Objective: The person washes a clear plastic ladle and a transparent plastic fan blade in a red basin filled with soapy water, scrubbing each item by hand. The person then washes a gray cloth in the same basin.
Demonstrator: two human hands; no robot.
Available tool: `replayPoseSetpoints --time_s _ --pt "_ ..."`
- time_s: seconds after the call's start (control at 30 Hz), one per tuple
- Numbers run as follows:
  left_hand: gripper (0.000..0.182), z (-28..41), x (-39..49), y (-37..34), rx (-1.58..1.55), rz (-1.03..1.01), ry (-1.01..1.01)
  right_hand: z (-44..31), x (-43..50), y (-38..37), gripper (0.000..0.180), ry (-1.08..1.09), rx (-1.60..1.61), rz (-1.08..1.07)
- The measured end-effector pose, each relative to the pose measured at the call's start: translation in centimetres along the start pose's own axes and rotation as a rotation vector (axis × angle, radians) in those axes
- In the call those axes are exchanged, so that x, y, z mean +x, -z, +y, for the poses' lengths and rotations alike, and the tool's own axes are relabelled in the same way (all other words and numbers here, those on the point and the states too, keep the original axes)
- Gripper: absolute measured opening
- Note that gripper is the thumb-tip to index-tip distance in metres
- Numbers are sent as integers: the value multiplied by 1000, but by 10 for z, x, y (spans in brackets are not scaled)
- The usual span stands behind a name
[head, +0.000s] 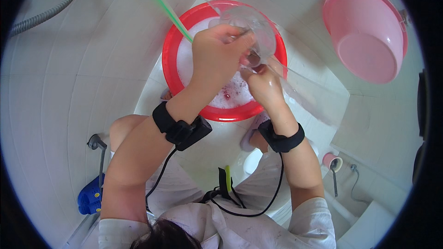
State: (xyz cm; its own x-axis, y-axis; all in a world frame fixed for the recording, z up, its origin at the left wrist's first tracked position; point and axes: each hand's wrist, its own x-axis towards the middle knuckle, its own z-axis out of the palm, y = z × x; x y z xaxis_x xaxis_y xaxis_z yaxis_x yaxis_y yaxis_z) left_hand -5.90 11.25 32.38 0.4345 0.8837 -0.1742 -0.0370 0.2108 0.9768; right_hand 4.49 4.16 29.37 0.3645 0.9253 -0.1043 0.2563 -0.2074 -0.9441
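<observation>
My left hand (216, 53) grips a clear plastic piece (264, 38) with a broad curved part and a round, ring-like opening near my fingers. My right hand (264, 84) is closed at the lower edge of the same piece, its fingertips partly hidden. Both hands are above a red plastic basin (168, 58) that holds white suds (185, 64). A long translucent strip (308, 93) slants away past my right hand; I cannot tell whether it belongs to the clear piece. A green hose (157, 3) comes down from the upper left and passes behind my left hand.
A pink plastic tub (367, 38) hangs on the tiled wall at right. Below it are a pink cup (330, 160) and a thin grey hose (353, 183). At left are a metal shower hose (52, 12) and blue clogs (90, 195). Black cables (263, 211) run from both wrist straps.
</observation>
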Motion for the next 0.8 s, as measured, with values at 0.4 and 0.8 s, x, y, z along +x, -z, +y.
replayPoseSetpoints --time_s 0.4,0.8 --pt "27 -7 0 1 -208 -183 -92 5 6 14 39 -79 30 47" --pt "14 3 3 12 413 78 -608 -13 -1 20 45 -144 305 -70"
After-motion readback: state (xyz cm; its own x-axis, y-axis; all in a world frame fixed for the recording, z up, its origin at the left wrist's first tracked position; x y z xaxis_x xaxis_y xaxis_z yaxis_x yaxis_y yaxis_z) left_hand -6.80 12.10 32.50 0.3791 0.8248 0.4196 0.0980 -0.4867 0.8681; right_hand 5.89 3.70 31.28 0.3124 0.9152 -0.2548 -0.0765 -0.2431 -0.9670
